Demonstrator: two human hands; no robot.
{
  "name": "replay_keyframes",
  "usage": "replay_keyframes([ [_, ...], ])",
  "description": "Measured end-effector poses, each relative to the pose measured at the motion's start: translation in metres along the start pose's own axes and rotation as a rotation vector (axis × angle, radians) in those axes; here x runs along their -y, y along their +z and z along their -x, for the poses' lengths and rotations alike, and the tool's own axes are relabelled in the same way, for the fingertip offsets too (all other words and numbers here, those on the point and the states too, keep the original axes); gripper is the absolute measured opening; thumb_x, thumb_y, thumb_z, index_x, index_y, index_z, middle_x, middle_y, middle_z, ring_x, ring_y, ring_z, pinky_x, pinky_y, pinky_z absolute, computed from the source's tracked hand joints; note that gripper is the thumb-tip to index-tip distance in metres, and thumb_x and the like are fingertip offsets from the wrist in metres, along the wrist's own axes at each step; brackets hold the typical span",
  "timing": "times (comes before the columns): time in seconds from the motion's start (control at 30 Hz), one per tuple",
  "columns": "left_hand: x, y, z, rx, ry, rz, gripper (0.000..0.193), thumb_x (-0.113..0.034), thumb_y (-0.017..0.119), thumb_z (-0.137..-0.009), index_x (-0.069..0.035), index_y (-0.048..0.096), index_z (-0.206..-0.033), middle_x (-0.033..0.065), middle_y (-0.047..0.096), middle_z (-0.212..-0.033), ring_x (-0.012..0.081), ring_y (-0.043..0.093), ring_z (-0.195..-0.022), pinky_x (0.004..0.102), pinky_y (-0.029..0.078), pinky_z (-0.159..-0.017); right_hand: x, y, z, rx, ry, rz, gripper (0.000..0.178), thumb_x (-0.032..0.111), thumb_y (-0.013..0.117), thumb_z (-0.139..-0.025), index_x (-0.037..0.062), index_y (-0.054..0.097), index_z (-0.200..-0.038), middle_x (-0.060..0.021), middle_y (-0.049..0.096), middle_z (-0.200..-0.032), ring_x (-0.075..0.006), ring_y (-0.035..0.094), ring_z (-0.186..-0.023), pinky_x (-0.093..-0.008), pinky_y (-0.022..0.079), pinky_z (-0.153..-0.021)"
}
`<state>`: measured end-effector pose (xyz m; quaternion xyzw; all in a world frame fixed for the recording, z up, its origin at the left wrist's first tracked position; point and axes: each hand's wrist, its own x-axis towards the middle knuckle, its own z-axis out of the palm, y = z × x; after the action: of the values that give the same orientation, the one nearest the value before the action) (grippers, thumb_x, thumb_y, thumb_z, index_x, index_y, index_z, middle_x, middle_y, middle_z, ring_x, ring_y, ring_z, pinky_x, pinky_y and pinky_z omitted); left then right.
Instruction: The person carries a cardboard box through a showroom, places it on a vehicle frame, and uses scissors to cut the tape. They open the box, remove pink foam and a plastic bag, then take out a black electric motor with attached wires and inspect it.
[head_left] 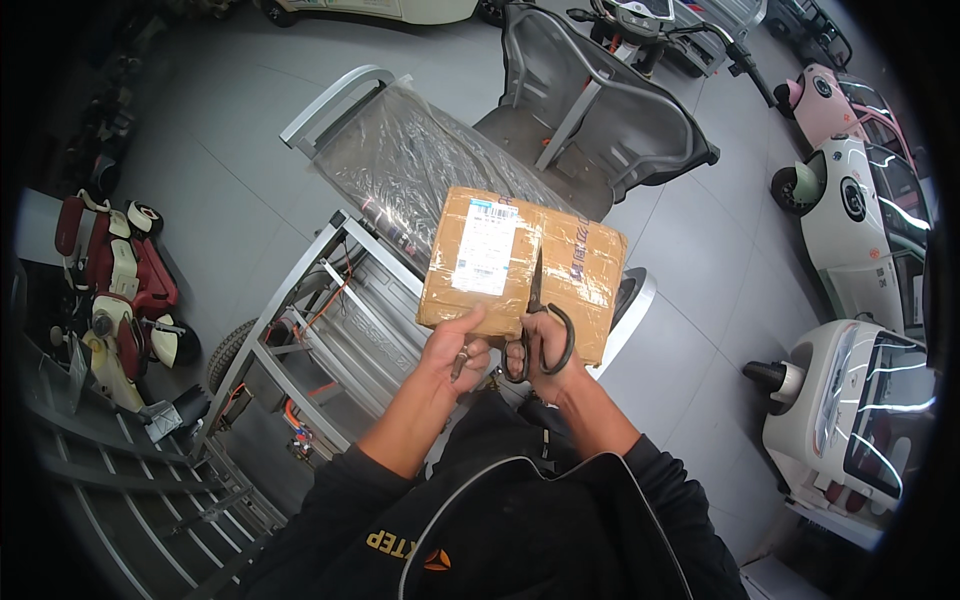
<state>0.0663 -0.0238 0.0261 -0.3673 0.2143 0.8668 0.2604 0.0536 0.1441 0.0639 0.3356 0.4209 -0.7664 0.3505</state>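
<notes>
A taped brown cardboard box (pixel 524 262) with a white label (pixel 485 245) lies in front of me. My left hand (pixel 455 350) is closed on its near edge, thumb on top and fingers curled below. A small metallic thing shows at those fingers; I cannot make out what it is. In my right hand (pixel 545 345) is a pair of black scissors (pixel 537 285), fingers through the handle loops. Its blades point away from me over the top of the box, right of the label; whether they cut into the tape cannot be made out.
Beneath the box is a plastic-wrapped grey seat (pixel 400 150) on a metal-framed vehicle (pixel 330 245). Beyond stands a grey double backrest (pixel 600 110) near handlebars (pixel 640 15). A red and cream scooter (pixel 125 285) is at left; small white vehicles (pixel 830 400) line the right.
</notes>
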Motion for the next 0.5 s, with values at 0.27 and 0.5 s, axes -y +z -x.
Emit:
replay_keyframes([
  [0.27, 0.001, -0.003, -0.001, 0.039, -0.011, -0.002, 0.026, -0.025, 0.062, -0.106, -0.01, 0.056, -0.126, 0.0066, 0.068, -0.097, 0.0059, 0.046, -0.048, 0.02, 0.032, -0.038, -0.001, 0.009, -0.008, -0.092, -0.116, 0.006, 0.034, 0.049, 0.054, -0.103, 0.0145, 0.056, -0.104, 0.0015, 0.039, -0.066, -0.0118, 0.038, -0.051, -0.028, 0.031, -0.046],
  [0.5, 0.0, -0.004, 0.002, 0.06, -0.024, 0.019, 0.019, -0.026, 0.064, -0.105, -0.012, 0.059, -0.118, 0.0037, 0.068, -0.093, 0.0058, 0.045, -0.046, 0.0204, 0.034, -0.037, 0.013, 0.004, -0.017, -0.032, -0.176, 0.167, 0.049, 0.059, 0.05, -0.104, 0.0115, 0.059, -0.106, -0.0024, 0.05, -0.064, -0.0142, 0.037, -0.044, -0.0296, 0.027, -0.04],
])
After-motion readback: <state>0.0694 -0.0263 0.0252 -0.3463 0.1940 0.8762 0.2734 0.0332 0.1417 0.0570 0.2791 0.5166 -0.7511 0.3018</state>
